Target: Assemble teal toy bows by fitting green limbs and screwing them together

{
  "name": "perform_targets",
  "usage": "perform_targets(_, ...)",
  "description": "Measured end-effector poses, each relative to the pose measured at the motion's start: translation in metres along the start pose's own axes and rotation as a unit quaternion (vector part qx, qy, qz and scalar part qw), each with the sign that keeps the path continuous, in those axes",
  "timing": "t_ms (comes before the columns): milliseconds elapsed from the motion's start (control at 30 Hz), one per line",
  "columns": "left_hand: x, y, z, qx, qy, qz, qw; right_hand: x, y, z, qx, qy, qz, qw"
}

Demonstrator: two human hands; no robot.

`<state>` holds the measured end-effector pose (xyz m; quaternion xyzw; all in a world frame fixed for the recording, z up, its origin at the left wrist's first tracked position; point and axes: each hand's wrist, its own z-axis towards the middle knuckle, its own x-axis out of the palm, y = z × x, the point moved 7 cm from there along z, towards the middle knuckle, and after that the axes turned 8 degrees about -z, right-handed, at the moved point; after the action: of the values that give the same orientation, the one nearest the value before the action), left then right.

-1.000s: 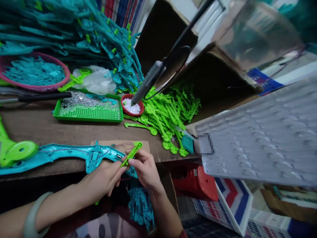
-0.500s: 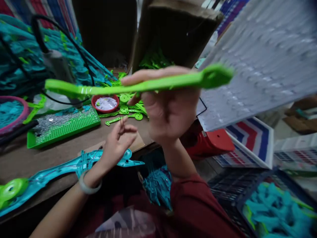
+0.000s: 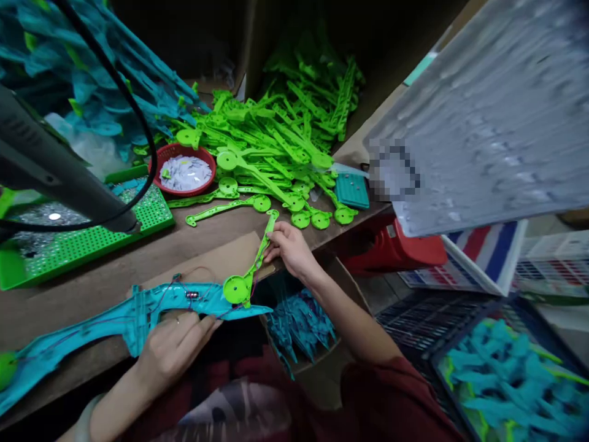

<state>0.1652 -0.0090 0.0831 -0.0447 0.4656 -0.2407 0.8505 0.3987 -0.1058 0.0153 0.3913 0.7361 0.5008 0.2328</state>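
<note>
My left hand grips the underside of a long teal plastic part that lies along the table's front edge, with thin wires and a small component on it. My right hand pinches the upper end of a green plastic arm. The arm's round disc end rests on the right end of the teal part. A piece of brown cardboard lies under them.
A heap of green arms spills from a cardboard box behind. A red dish of white bits and a green tray of small metal pieces stand left. A grey corded tool hangs left. A grey panel is right; teal parts fill bins below.
My right hand has come down from in front of the camera with the green arm and set its disc end on the teal part. My left hand has moved under the teal part.
</note>
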Motion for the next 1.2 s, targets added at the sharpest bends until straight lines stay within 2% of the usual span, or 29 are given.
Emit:
perform_targets(100, -0.007, 0.005, -0.001, 0.01, 0.009, -0.017, 1.0, 0.001, 0.0, 0.002, 0.015, -0.004, -0.003, 1.0)
perform_targets(233, -0.014, 0.001, 0.005, -0.034, 0.018, -0.12, 0.992, 0.009, -0.002, 0.004, 0.023, 0.012, -0.018, 0.999)
perform_targets(367, -0.021, 0.012, 0.011, -0.147, -0.006, -0.195, 0.97, 0.013, -0.005, 0.008, 0.03, 0.037, -0.105, 0.993)
perform_targets(433, -0.022, 0.023, 0.009, -0.203, -0.011, -0.225, 0.953, 0.006, 0.003, 0.007, -0.035, -0.014, -0.195, 0.98)
perform_targets(467, -0.021, 0.026, 0.008, -0.223, -0.005, -0.261, 0.939, 0.002, 0.012, 0.003, -0.102, -0.06, -0.252, 0.96)
perform_targets(500, -0.018, 0.029, 0.007, -0.245, 0.001, -0.311, 0.918, 0.001, 0.024, -0.005, -0.192, -0.104, -0.313, 0.924)
perform_targets(533, -0.014, 0.032, 0.005, -0.268, 0.006, -0.37, 0.889, 0.005, 0.035, -0.016, -0.292, -0.13, -0.373, 0.871)
perform_targets(567, -0.01, 0.034, 0.004, -0.293, 0.01, -0.43, 0.854, 0.015, 0.043, -0.029, -0.39, -0.125, -0.426, 0.807)
perform_targets(633, -0.001, 0.036, 0.003, -0.338, 0.01, -0.52, 0.785, 0.043, 0.042, -0.054, -0.533, -0.018, -0.503, 0.68)
perform_targets(667, 0.002, 0.037, 0.003, -0.353, 0.01, -0.539, 0.764, 0.054, 0.037, -0.063, -0.57, 0.052, -0.523, 0.631)
perform_targets(700, 0.004, 0.038, 0.003, -0.36, 0.015, -0.543, 0.759, 0.061, 0.032, -0.069, -0.586, 0.111, -0.534, 0.599)
perform_targets(733, 0.005, 0.038, 0.003, -0.361, 0.023, -0.533, 0.765, 0.064, 0.028, -0.072, -0.585, 0.153, -0.537, 0.588)
perform_targets(767, 0.005, 0.039, 0.003, -0.36, 0.032, -0.512, 0.779, 0.064, 0.026, -0.072, -0.576, 0.18, -0.535, 0.592)
perform_targets(900, 0.0, 0.042, -0.002, -0.347, 0.056, -0.363, 0.863, 0.057, 0.024, -0.066, -0.531, 0.209, -0.507, 0.646)
perform_targets(967, -0.003, 0.04, -0.001, -0.338, 0.062, -0.308, 0.887, 0.056, 0.024, -0.065, -0.523, 0.224, -0.496, 0.657)
perform_targets(1067, -0.007, 0.031, 0.007, -0.321, 0.058, -0.293, 0.899, 0.057, 0.025, -0.067, -0.525, 0.23, -0.496, 0.652)
perform_targets(1200, 0.0, 0.013, 0.017, -0.284, 0.102, -0.372, 0.878, 0.058, 0.023, -0.07, -0.53, 0.217, -0.516, 0.637)
